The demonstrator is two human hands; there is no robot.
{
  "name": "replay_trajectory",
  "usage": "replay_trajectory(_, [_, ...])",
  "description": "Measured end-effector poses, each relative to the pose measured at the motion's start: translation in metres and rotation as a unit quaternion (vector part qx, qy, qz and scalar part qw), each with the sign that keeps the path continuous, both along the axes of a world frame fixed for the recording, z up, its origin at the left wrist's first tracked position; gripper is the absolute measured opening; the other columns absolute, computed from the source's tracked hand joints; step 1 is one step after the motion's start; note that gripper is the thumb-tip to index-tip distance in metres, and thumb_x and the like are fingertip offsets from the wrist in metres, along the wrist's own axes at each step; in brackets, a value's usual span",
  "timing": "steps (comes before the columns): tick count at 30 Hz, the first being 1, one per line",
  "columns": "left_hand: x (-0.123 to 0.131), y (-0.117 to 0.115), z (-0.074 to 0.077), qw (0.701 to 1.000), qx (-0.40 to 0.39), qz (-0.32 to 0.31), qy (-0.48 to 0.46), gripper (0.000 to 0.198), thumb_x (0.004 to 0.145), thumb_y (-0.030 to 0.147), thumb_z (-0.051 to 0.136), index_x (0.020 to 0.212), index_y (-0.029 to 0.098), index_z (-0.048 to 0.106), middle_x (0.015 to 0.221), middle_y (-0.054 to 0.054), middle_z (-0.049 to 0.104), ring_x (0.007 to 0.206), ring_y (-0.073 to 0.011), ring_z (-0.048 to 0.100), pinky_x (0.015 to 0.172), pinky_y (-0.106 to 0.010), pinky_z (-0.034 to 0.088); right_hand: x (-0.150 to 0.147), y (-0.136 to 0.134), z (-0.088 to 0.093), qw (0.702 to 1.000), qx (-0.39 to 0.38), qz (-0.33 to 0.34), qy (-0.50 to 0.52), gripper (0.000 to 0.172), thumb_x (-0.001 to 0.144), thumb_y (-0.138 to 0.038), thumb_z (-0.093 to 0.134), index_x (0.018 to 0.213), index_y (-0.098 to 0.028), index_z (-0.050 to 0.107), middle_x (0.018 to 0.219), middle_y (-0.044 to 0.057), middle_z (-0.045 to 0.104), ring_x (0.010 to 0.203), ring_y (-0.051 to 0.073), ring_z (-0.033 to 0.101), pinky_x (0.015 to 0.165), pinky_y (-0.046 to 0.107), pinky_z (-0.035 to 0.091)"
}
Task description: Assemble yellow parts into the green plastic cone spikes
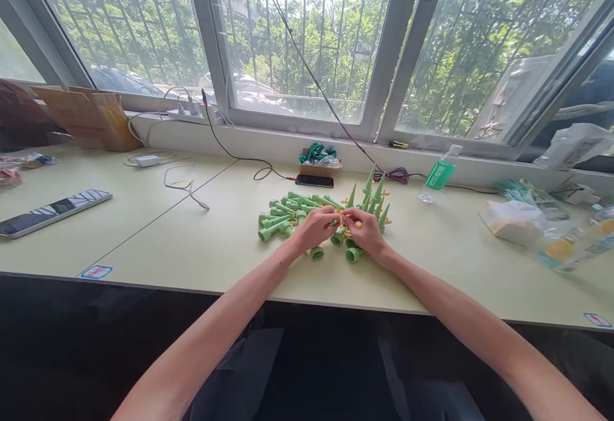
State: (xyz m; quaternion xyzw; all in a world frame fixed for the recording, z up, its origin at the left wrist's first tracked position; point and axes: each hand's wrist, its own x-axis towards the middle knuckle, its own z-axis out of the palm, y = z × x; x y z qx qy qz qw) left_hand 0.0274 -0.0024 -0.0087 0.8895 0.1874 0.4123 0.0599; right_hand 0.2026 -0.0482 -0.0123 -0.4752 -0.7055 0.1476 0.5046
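Both hands meet over a pile of green cone-shaped plastic parts on the pale table. My left hand (315,228) is closed, its fingertips pinched around something too small to make out. Right beside it, my right hand (364,229) is also closed, fingertips together near small yellow-orange pieces. Green cones (283,213) lie on their sides to the left of the hands. Several more green cones (377,194) stand point up behind and to the right. A green piece with a round open end (317,254) lies in front of my left hand, and another (352,255) below my right.
Behind the pile are a black phone (314,181) and a small box of green wrapping (319,155). A green-labelled bottle (439,174) stands right. Cables (187,185) and a long dark device (55,211) lie left. A tissue pack (515,221) sits far right.
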Motion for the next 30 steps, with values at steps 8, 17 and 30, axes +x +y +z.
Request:
replay_trajectory(8, [0.0, 0.003, -0.004, 1.0, -0.008, 0.001, -0.009, 0.014, 0.088, 0.016, 0.055, 0.087, 0.017, 0.069, 0.081, -0.003, 0.06, 0.067, -0.0105, 0.053, 0.061, -0.022, 0.042, -0.001, 0.0, 0.001, 1.0, 0.0, -0.006, 0.003, 0.024, 0.088, -0.036, 0.054, 0.09, -0.017, 0.069, 0.073, 0.004, 0.069, 0.064, 0.016, 0.061, 0.06, 0.027, 0.047])
replay_trajectory(17, [0.0, -0.005, 0.003, 0.998, -0.05, 0.025, -0.021, 0.012, 0.089, 0.02, 0.055, 0.087, 0.016, 0.066, 0.076, -0.002, 0.06, 0.06, -0.0095, 0.052, 0.061, -0.024, 0.045, -0.002, 0.0, 0.002, 1.0, 0.003, -0.012, -0.008, 0.024, 0.089, -0.037, 0.053, 0.087, -0.018, 0.068, 0.073, 0.003, 0.068, 0.064, 0.016, 0.061, 0.062, 0.027, 0.047])
replay_trajectory(30, [-0.004, -0.002, 0.008, 0.982, -0.166, 0.033, -0.078, 0.012, 0.089, 0.024, 0.054, 0.095, 0.016, 0.06, 0.096, -0.007, 0.067, 0.065, -0.0106, 0.061, 0.059, -0.024, 0.054, -0.003, -0.001, 0.004, 0.998, 0.018, -0.052, 0.015, 0.037, 0.095, -0.045, 0.045, 0.077, -0.019, 0.065, 0.06, 0.0, 0.061, 0.053, 0.013, 0.053, 0.056, 0.025, 0.042])
